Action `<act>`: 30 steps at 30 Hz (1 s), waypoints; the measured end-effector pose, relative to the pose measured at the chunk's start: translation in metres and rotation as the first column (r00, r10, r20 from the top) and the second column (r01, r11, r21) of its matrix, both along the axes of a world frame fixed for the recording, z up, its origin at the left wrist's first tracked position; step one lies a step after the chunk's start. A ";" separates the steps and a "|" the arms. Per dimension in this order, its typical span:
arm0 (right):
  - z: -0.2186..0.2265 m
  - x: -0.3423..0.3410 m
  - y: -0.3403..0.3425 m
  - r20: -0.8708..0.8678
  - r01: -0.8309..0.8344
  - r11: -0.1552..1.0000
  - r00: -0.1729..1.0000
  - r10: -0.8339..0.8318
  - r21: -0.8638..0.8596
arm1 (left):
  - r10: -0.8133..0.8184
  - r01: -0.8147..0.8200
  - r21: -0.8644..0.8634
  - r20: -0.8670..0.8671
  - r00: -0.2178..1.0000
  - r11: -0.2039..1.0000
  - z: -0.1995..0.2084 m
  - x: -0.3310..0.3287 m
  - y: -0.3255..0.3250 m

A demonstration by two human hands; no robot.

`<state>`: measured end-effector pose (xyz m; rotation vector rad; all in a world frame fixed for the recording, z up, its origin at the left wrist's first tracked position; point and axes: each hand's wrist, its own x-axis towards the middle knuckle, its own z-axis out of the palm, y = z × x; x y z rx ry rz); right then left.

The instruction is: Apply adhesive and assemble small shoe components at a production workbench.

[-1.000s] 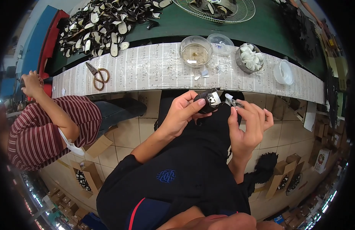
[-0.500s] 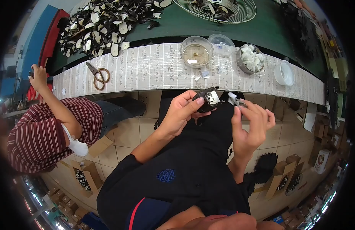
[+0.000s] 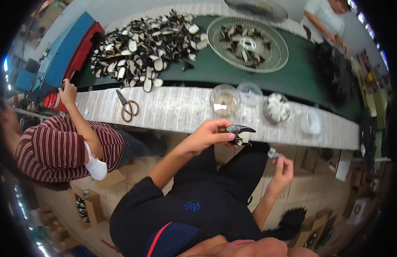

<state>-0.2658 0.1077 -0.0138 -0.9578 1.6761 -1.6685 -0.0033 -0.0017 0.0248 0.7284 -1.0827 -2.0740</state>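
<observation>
My left hand (image 3: 209,138) pinches a curved black shoe piece (image 3: 241,129) with a white inner patch, above my lap near the bench edge. To its right and a little lower, apart from it, my right hand (image 3: 282,171) is closed around a small whitish-grey object (image 3: 273,153), too small to name. On the bench beyond stand a clear round bowl (image 3: 224,102), a second clear tub (image 3: 250,94), a container of white bundles (image 3: 277,108) and a translucent white cup (image 3: 312,122).
Scissors (image 3: 128,110) lie on the covered bench edge (image 3: 168,109). Behind is a heap of black-and-white shoe pieces (image 3: 143,47), with a round wire basket (image 3: 213,40) holding more. A co-worker in a striped shirt (image 3: 53,147) sits at left; another person (image 3: 325,19) is at far right.
The view has tilted up, showing more of the bench. My left hand has turned the shoe piece, and my right hand has drawn away from it with the small object.
</observation>
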 end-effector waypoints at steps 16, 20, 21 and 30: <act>-0.039 -0.003 0.038 0.572 0.065 0.995 0.820 -0.014 -0.069 | 0.934 0.452 -0.824 0.246 -0.261 0.343 -0.105 0.133 -0.306; -0.059 0.007 0.051 0.726 -0.091 0.994 0.688 0.019 0.060 | 0.961 0.759 -0.591 0.189 -0.199 0.274 -0.129 0.191 -0.288; -0.064 0.008 0.054 0.748 -0.135 0.987 0.663 0.028 0.083 | 0.967 0.804 -0.543 0.208 -0.149 0.241 -0.124 0.189 -0.284; -0.068 -0.010 0.045 0.852 -0.381 0.924 0.493 0.177 0.028 | 0.912 0.721 -0.640 0.409 0.025 0.267 -0.096 0.204 -0.287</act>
